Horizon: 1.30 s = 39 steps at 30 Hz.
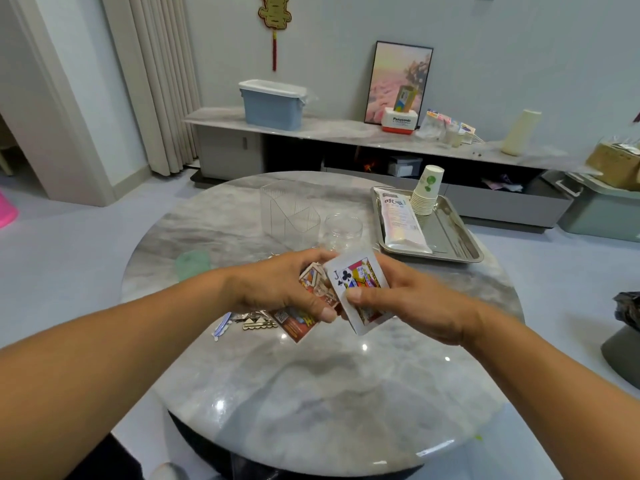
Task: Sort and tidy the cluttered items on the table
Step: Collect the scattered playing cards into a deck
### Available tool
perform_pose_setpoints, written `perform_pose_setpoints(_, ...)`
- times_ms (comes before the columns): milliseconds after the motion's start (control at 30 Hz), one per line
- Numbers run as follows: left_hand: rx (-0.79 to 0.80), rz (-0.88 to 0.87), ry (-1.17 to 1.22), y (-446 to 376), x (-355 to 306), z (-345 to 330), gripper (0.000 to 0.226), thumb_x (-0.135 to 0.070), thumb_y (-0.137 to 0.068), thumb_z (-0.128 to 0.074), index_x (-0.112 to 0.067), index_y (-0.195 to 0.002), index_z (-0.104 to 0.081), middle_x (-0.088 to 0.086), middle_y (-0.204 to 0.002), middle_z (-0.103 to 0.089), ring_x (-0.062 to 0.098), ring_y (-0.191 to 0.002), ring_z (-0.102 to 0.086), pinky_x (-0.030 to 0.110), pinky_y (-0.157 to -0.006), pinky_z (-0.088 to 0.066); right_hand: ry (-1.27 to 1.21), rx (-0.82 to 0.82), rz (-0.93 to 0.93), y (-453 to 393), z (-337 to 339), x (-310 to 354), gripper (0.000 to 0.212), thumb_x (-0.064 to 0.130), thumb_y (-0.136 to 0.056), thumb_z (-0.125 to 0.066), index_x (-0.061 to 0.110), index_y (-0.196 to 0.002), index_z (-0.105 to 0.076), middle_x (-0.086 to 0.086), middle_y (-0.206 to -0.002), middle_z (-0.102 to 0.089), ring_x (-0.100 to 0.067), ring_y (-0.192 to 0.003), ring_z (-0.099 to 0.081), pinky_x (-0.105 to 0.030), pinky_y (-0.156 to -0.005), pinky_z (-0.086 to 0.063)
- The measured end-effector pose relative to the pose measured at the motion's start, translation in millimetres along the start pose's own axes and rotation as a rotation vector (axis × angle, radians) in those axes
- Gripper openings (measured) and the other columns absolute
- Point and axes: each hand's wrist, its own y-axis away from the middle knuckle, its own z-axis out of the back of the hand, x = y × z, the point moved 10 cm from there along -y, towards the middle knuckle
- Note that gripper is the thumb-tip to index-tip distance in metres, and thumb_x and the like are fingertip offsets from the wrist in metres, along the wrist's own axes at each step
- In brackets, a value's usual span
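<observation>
Above the middle of the round marble table (311, 393), my right hand (415, 306) pinches a stack of playing cards (360, 289), the jack of clubs on top under my thumb. My left hand (277, 285) grips an orange card box (298, 322) with its flap open, right beside the cards. Under my left hand lie a bunch of keys (258, 322) and a small blue-and-white object (221, 323). A clear plastic organiser (289, 209) and a clear round jar (343, 230) stand further back.
A steel tray (457, 244) at the back right holds a stack of paper cups (427, 192) and a white packet (401, 220). A pale green blurred object (192, 263) lies at the left. A long low cabinet (346, 133) stands behind the table.
</observation>
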Motion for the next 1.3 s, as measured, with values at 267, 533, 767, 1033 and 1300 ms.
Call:
perform_pose_setpoints(267,0.060,0.163,0.227,-11,29,-1,0.063,0.006,-0.077,-0.077,-0.007,-0.132,-0.049,0.023,-0.116,-0.069,0.032,-0.095,-0.072,0.041,-0.085,-0.061,0.076,-0.070,-0.022,-8,3,-18,0.035,0.020,-0.096,-0.068,0.034,-0.126,-0.059,0.005,-0.109,-0.074,-0.014,-0.101,-0.071,-0.027,-0.083,-0.059)
perform_pose_setpoints(533,-0.211,0.284,0.457,-22,40,19,0.060,-0.050,-0.085,-0.069,-0.007,-0.126,-0.063,0.023,-0.123,-0.068,0.035,-0.109,-0.065,0.050,-0.111,-0.044,-0.151,-0.306,0.062,-19,27,-27,0.036,0.020,-0.096,-0.066,0.021,-0.131,-0.058,-0.003,-0.115,-0.074,-0.024,-0.107,-0.071,-0.038,-0.087,-0.060)
perform_pose_setpoints(767,-0.232,0.338,0.149,-25,45,25,0.039,-0.046,-0.094,-0.061,-0.011,-0.111,-0.069,0.004,-0.090,-0.070,0.020,-0.083,-0.064,0.036,-0.083,-0.053,0.268,-0.240,0.167,-18,13,-10,0.025,0.019,-0.098,-0.067,0.027,-0.119,-0.058,0.011,-0.107,-0.070,-0.011,-0.102,-0.067,-0.030,-0.086,-0.058)
perform_pose_setpoints(1033,-0.543,0.330,0.280,-18,55,43,0.021,-0.027,-0.095,-0.058,-0.016,-0.106,-0.072,0.000,-0.070,-0.061,0.020,-0.072,-0.059,0.038,-0.078,-0.053,0.848,-0.244,0.380,-14,-18,4,0.022,0.025,-0.100,-0.060,0.034,-0.120,-0.055,0.012,-0.107,-0.063,-0.015,-0.094,-0.058,-0.041,-0.078,-0.051)
perform_pose_setpoints(1300,-0.590,0.190,0.520,-15,44,41,0.008,-0.029,-0.106,-0.050,-0.023,-0.100,-0.052,0.005,-0.080,-0.055,0.019,-0.066,-0.052,0.034,-0.060,-0.048,0.955,-0.336,0.538,-9,-22,10,0.023,0.010,-0.094,-0.063,0.016,-0.116,-0.060,-0.002,-0.106,-0.065,-0.025,-0.093,-0.060,-0.047,-0.076,-0.053)
